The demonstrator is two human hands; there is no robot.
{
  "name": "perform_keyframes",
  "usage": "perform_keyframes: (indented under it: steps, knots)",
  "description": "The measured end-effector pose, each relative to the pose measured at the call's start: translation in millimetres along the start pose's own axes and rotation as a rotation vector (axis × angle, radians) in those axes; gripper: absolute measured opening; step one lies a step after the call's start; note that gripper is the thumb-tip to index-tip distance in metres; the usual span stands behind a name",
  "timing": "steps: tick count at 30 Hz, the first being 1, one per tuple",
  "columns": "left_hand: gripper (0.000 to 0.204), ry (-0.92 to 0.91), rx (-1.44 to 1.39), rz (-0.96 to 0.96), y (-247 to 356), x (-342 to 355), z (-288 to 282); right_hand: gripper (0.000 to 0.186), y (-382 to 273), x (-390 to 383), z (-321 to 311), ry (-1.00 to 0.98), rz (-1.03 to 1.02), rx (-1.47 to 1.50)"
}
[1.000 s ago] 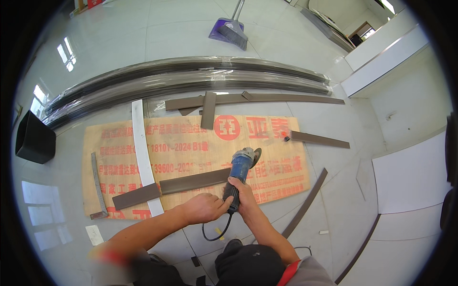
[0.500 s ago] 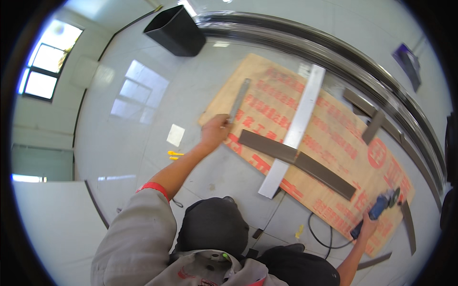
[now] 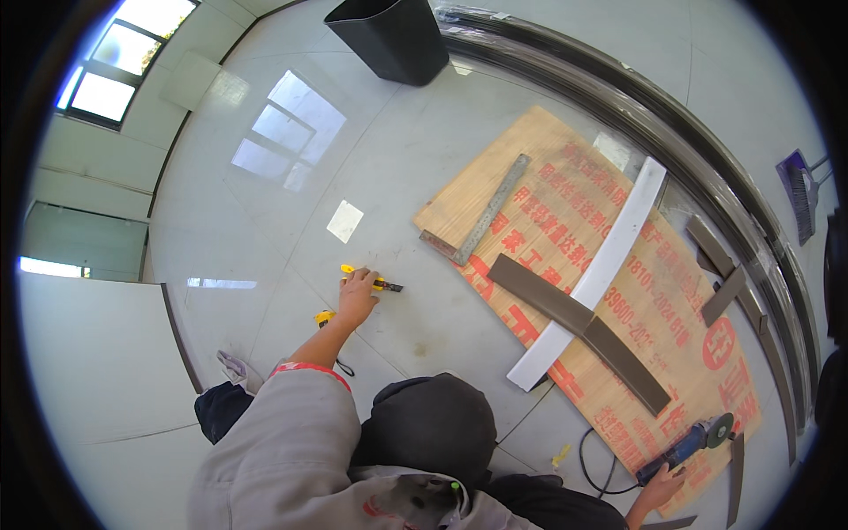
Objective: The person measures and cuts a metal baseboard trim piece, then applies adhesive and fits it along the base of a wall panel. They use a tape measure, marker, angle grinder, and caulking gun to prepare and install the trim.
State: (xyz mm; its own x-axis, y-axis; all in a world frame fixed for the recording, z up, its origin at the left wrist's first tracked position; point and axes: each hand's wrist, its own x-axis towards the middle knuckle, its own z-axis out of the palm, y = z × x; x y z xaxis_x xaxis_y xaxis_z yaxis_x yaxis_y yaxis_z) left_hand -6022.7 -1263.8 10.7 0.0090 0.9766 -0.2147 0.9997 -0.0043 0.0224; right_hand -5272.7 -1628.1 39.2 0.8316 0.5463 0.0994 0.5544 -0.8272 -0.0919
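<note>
My left hand (image 3: 357,299) is closed over a yellow and black utility knife (image 3: 389,285) on the floor, left of the board. A yellow tape measure (image 3: 324,317) lies just below it. My right hand (image 3: 661,488) is at the rear of a blue angle grinder (image 3: 680,452), its fingers partly hidden by the body. The grinder's disc points away over the board's right end. On the cardboard-coloured board (image 3: 552,141) with red print rests a steel try square (image 3: 493,212). A white metal profile (image 3: 609,247) crosses two dark brown strips (image 3: 539,287) that meet end to end.
A black bin (image 3: 393,44) and long wrapped dark profiles (image 3: 618,79) stand beyond the board. Brown offcuts (image 3: 726,296) lie along its right side. The grinder's black cord (image 3: 587,459) loops near my knees. A white paper (image 3: 344,221) is on the floor.
My left hand has left the try square, which now lies on the board, and moved left and down to the utility knife. My right hand stays at the grinder. The whole view has shifted.
</note>
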Motion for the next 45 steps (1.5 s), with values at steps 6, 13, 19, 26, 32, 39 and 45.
perform_keyframes:
  steps: [6, 13, 19, 26, 32, 39, 45]
  knots:
    - [0.029, -0.052, -0.073, 0.245, -6, 27, -9, 0.054, -64, -62, -37, -0.313, 0.028, 0.501]
    - [0.035, -0.083, -0.31, 0.421, 98, -11, 12, 0.037, -96, -90, -15, -0.63, -0.138, 0.607]
    - [0.055, 0.167, -0.255, 0.115, 20, -81, 27, 0.03, -104, -85, -21, -0.729, -0.218, 0.483]
    - [0.062, -0.162, -0.672, -0.666, -131, -98, 22, 0.023, -139, -94, -27, -0.736, -0.227, 0.609]
    - [0.054, -0.083, -0.396, 0.178, 27, -76, -19, 0.03, -96, -152, -12, -0.965, -0.052, 0.493]
    - [0.067, -0.495, -0.361, 0.938, 215, -68, -37, 0.038, -67, -260, 33, -1.144, 0.112, 0.363]
    - [0.079, -0.21, -0.275, 1.053, 276, 10, -37, 0.041, -78, -262, 28, -1.154, 0.132, 0.237]
